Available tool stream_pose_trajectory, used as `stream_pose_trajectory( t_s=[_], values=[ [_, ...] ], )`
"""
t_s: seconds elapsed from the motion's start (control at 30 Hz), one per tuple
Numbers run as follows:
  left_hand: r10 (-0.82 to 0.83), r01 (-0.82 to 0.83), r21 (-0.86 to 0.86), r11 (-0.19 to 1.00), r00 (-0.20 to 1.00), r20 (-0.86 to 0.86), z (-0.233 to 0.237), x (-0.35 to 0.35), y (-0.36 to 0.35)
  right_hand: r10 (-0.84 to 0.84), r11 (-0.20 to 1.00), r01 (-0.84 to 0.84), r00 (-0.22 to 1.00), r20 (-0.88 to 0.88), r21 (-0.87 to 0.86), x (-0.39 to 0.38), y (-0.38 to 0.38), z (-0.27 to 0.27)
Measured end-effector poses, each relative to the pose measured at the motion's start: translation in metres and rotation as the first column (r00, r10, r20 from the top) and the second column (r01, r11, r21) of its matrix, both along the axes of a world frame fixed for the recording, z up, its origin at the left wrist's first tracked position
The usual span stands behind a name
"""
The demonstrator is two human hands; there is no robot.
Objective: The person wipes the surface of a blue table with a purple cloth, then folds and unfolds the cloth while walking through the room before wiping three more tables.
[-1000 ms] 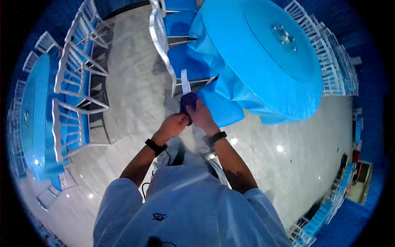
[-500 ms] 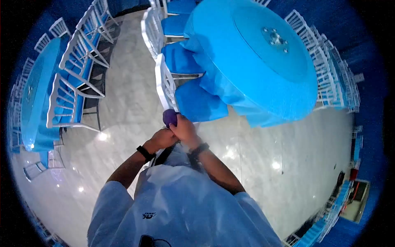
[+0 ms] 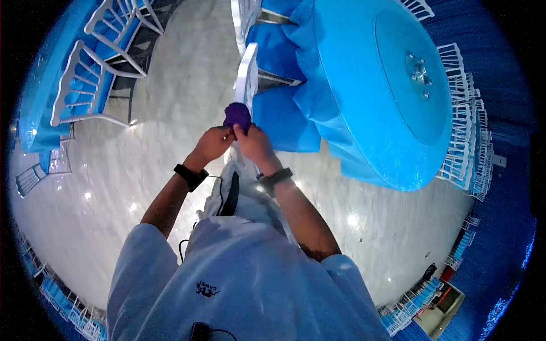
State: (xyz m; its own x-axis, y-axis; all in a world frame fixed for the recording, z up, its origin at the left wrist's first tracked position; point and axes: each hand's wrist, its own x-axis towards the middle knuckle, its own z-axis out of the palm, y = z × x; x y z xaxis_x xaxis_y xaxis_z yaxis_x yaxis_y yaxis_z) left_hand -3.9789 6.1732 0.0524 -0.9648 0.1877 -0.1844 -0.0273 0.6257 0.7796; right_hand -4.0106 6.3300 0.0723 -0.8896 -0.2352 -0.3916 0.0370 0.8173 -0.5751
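Both hands meet in front of my chest around a small purple cloth [image 3: 237,114]. My left hand [image 3: 213,143] grips its left side and my right hand [image 3: 254,143] grips its right side, fingers closed on the fabric. Each wrist carries a dark band. The cloth is held up just in front of the white back of a chair [image 3: 247,77] with a blue seat [image 3: 284,116], which is tucked under a round table with a blue tablecloth [image 3: 369,85].
A small shiny centrepiece [image 3: 420,73] stands in the middle of the round table. More white chairs with blue seats [image 3: 91,74] line a second blue table [image 3: 40,96] at the left. Glossy pale floor [image 3: 153,131] lies between them.
The view has swung, so the round table now sits further right. Both hands stay on the purple cloth and now hold it higher, close to the white chair back.
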Motion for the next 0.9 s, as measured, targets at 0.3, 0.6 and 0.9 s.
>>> stream_pose_trajectory(
  t_s=[0.3, 0.6, 0.9],
  values=[
    [-0.003, -0.037, 0.137, 0.99, 0.96, 0.28, 0.031, 0.043, 0.028, 0.034, 0.992, -0.044, 0.995, -0.089, -0.117, 0.028, 0.022, 0.018],
    [0.133, -0.319, 0.579, 0.751, 0.931, 0.341, -0.027, 0.178, 0.136, 0.347, 0.877, -0.389, 0.919, -0.189, -0.281, 0.128, 0.147, 0.006],
    [0.021, -0.06, 0.339, 0.939, 0.993, 0.116, 0.021, 0.149, 0.293, 0.135, 0.825, -0.113, 0.991, -0.001, -0.553, 0.124, 0.306, -0.007]
  ],
)
